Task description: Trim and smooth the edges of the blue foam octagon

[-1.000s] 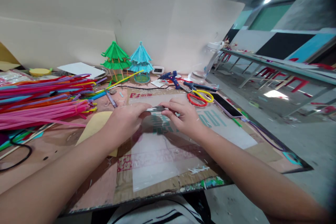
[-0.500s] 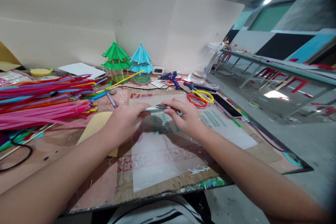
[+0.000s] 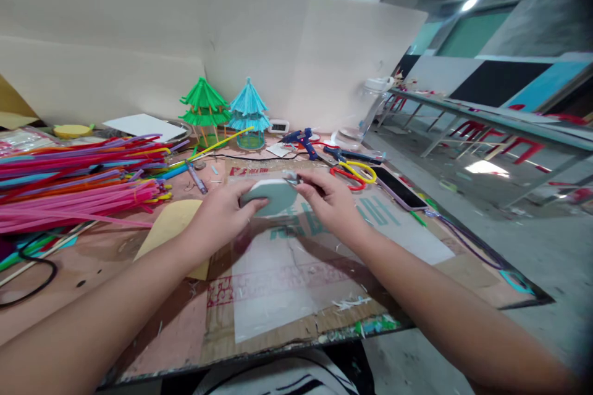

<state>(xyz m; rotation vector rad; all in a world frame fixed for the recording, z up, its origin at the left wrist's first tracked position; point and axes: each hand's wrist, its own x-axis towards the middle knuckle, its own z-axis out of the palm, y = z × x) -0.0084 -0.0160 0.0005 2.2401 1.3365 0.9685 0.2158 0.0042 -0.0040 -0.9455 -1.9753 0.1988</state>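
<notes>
Left hand [image 3: 227,208], just left of frame centre: partly curled, thumb on the near face of a pale grey-green rounded piece [image 3: 274,199], fingers behind it; firm pinch at its left end. Piece is at frame centre, held up above the table, broad face tilted toward the camera, whitish along its top edge.

Right hand [image 3: 334,202], right of centre: fingers bent in, thumb and index pinching a small dark sliver-like item at the piece's upper right edge. Too small to tell what it is, or whether it touches the piece.

Below both hands, a whitish plastic sheet [image 3: 273,302] with green characters and a red border pattern, on the worktable [image 3: 111,265]. Yellowish paper [image 3: 167,225] partly under the left forearm. White scraps [image 3: 352,303] at lower centre-right.

Left of frame: heap of coloured fuzzy sticks [image 3: 83,163]. Upper centre: green tiered model [image 3: 204,112], blue tiered model [image 3: 249,108] just beside it, blue glue gun [image 3: 304,142] to their right. Right of centre: scissors [image 3: 364,170] with red and yellow handles, phone [image 3: 399,187] next to them. Clear jug [image 3: 368,105] behind, white lid.
</notes>
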